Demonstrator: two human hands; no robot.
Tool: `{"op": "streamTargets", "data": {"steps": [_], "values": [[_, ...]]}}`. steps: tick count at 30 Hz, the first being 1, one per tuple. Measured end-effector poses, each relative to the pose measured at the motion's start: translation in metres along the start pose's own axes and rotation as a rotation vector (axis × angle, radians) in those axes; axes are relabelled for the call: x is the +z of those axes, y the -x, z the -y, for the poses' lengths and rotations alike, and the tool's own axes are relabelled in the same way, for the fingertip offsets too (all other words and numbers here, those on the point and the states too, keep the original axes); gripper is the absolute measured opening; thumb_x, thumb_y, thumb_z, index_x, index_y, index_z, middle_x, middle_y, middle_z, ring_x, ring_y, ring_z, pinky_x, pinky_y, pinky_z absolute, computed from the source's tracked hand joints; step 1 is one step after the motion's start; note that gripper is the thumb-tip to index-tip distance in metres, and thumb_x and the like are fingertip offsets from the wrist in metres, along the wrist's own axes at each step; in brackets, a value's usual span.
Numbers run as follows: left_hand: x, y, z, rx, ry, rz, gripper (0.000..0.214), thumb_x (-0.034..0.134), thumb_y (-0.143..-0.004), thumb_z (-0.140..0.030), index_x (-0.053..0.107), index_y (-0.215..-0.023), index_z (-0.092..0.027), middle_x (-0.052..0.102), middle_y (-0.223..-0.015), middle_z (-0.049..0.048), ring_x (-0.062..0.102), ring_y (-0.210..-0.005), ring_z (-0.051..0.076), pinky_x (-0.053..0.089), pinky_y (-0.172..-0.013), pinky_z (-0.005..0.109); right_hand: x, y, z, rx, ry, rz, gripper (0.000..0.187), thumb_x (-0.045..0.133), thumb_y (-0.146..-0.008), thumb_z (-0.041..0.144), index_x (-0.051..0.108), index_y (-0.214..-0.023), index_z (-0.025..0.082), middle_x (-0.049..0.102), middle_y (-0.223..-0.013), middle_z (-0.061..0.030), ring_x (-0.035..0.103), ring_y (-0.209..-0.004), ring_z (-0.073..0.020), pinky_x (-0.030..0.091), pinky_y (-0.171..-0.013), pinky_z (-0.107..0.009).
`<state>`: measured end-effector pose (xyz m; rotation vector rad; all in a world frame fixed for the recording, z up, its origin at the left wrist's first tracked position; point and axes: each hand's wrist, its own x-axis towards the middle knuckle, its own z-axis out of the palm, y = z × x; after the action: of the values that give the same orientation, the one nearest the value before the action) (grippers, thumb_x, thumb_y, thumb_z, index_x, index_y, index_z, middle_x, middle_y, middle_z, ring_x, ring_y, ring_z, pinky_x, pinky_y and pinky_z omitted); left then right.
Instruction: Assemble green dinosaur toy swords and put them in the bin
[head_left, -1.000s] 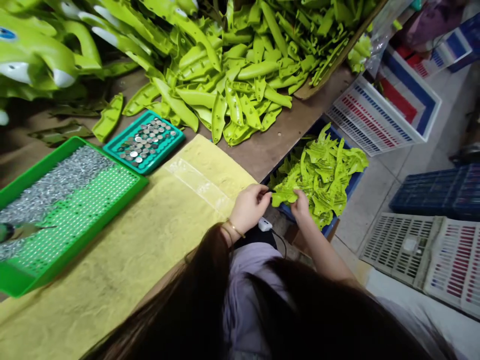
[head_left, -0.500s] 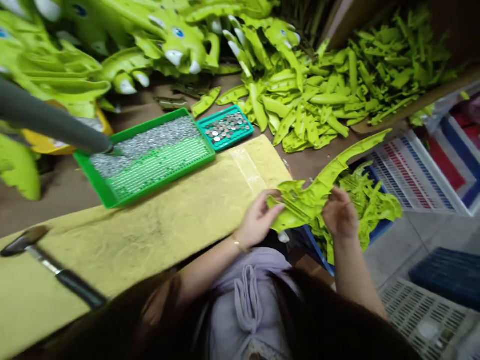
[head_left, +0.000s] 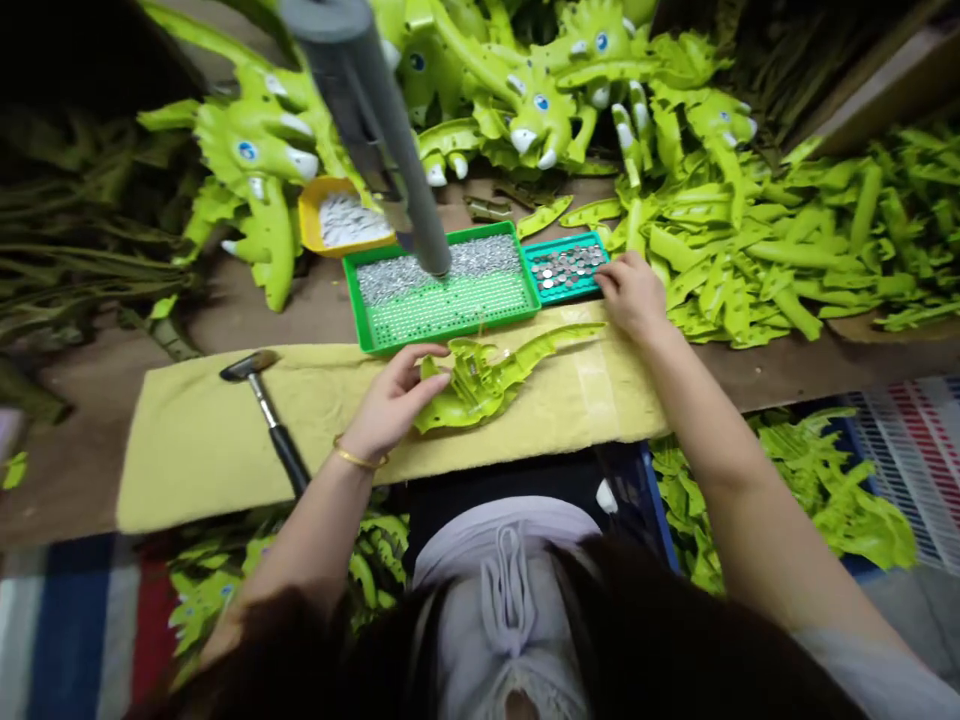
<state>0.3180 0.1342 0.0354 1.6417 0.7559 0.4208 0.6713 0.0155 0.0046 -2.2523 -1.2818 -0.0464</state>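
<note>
My left hand (head_left: 397, 400) grips the broad end of a lime-green plastic toy dinosaur half shell (head_left: 472, 395), thumb on top. The shell lies hollow side up on the yellow cloth (head_left: 202, 430), its long tail pointing right. My right hand (head_left: 634, 295) is at the right edge of a small teal tray (head_left: 566, 292) of round metal discs. Its fingers are bent together, and whatever they hold is hidden. Left of that tray, a green tray (head_left: 450, 315) holds many small silvery metal pieces along its far side.
A hammer (head_left: 270, 420) rests on the cloth's left part. A grey tube (head_left: 405, 160) hangs over the green tray. Behind are a yellow bin (head_left: 313, 225) of whitish pieces and piled toy dinosaurs (head_left: 540, 110). Green strips (head_left: 750, 250) heap at right; a blue crate (head_left: 660, 510) stands below.
The half shell has come from above the crate at right onto the cloth, in my left hand. My right hand has let go of it and moved to the teal tray. The view has swung left.
</note>
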Motion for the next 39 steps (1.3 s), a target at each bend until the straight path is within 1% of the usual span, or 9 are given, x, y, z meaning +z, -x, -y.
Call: {"op": "streamTargets", "data": {"steps": [5, 8, 11, 14, 17, 22, 28, 34, 39], "values": [[0.021, -0.022, 0.000, 0.051, 0.086, 0.006, 0.031, 0.071, -0.077, -0.040, 0.062, -0.099, -0.021, 0.060, -0.081, -0.0002, 0.056, -0.069, 0.014, 0.048, -0.062, 0.025, -0.025, 0.024, 0.055, -0.090, -0.249, -0.099, 0.019, 0.058, -0.088, 0.034, 0.068, -0.092, 0.018, 0.068, -0.083, -0.0030, 0.058, -0.071, -0.0115, 0.047, -0.069, -0.028], [0.035, -0.028, -0.003, 0.043, 0.146, 0.025, 0.031, 0.071, -0.077, -0.039, 0.062, -0.100, -0.021, 0.061, -0.080, -0.0005, 0.058, -0.070, 0.014, 0.049, -0.063, 0.025, -0.014, 0.052, 0.106, -0.401, -0.310, 0.032, 0.016, 0.055, -0.091, 0.032, 0.068, -0.090, 0.021, 0.069, -0.091, -0.0037, 0.062, -0.084, -0.0149, 0.049, -0.076, -0.031], [0.042, -0.029, -0.006, 0.013, 0.235, 0.032, 0.032, 0.072, -0.076, -0.037, 0.061, -0.102, -0.021, 0.063, -0.080, -0.0006, 0.059, -0.069, 0.014, 0.050, -0.063, 0.025, 0.004, 0.073, 0.129, -0.542, -0.142, 0.009, 0.018, 0.054, -0.092, 0.030, 0.070, -0.092, 0.022, 0.068, -0.093, -0.0066, 0.060, -0.087, -0.0175, 0.047, -0.076, -0.034], [0.042, -0.027, -0.004, -0.020, 0.271, 0.032, 0.033, 0.073, -0.076, -0.036, 0.061, -0.101, -0.020, 0.060, -0.074, -0.0019, 0.056, -0.063, 0.012, 0.046, -0.058, 0.023, 0.011, 0.070, 0.120, -0.543, -0.050, -0.019, 0.022, 0.053, -0.093, 0.032, 0.070, -0.104, 0.024, 0.068, -0.096, -0.0072, 0.059, -0.086, -0.0176, 0.045, -0.075, -0.034], [0.039, -0.026, 0.000, -0.029, 0.264, 0.028, 0.032, 0.074, -0.075, -0.036, 0.062, -0.100, -0.020, 0.056, -0.068, -0.0028, 0.050, -0.058, 0.011, 0.041, -0.053, 0.021, 0.011, 0.044, 0.096, -0.363, -0.102, -0.029, 0.028, 0.049, -0.094, 0.034, 0.069, -0.109, 0.021, 0.065, -0.097, -0.0087, 0.059, -0.090, -0.0196, 0.047, -0.078, -0.036], [0.036, -0.024, 0.004, 0.010, 0.208, 0.029, 0.029, 0.072, -0.077, -0.036, 0.062, -0.101, -0.021, 0.049, -0.062, -0.0042, 0.040, -0.052, 0.009, 0.031, -0.047, 0.020, 0.024, 0.000, 0.067, -0.134, 0.023, 0.120, 0.022, 0.054, -0.089, 0.028, 0.071, -0.098, 0.019, 0.063, -0.094, -0.0097, 0.058, -0.094, -0.0256, 0.046, -0.086, -0.043], [0.032, -0.020, 0.006, 0.015, 0.163, 0.015, 0.028, 0.071, -0.078, -0.033, 0.063, -0.101, -0.021, 0.045, -0.061, -0.0057, 0.034, -0.050, 0.008, 0.025, -0.046, 0.019, 0.023, 0.001, 0.072, -0.088, 0.006, 0.132, 0.005, 0.057, -0.082, 0.020, 0.061, -0.085, 0.019, 0.065, -0.091, -0.0090, 0.058, -0.088, -0.0240, 0.047, -0.082, -0.041], [0.035, -0.021, 0.013, -0.036, 0.240, 0.040, 0.031, 0.071, -0.079, -0.038, 0.061, -0.104, -0.023, 0.050, -0.064, -0.0043, 0.046, -0.053, 0.010, 0.036, -0.049, 0.021, 0.017, 0.050, 0.116, -0.401, -0.262, 0.049, 0.011, 0.049, -0.092, 0.027, 0.058, -0.090, 0.021, 0.066, -0.088, -0.0061, 0.060, -0.085, -0.0183, 0.048, -0.078, -0.034], [0.038, -0.019, 0.013, 0.012, 0.184, 0.024, 0.032, 0.067, -0.083, -0.043, 0.060, -0.107, -0.024, 0.058, -0.069, -0.0016, 0.057, -0.060, 0.014, 0.046, -0.053, 0.024, 0.028, 0.075, 0.129, -0.526, -0.140, 0.015, 0.011, 0.053, -0.092, 0.026, 0.063, -0.091, 0.022, 0.068, -0.093, -0.0061, 0.060, -0.089, -0.0196, 0.046, -0.078, -0.036]]}}
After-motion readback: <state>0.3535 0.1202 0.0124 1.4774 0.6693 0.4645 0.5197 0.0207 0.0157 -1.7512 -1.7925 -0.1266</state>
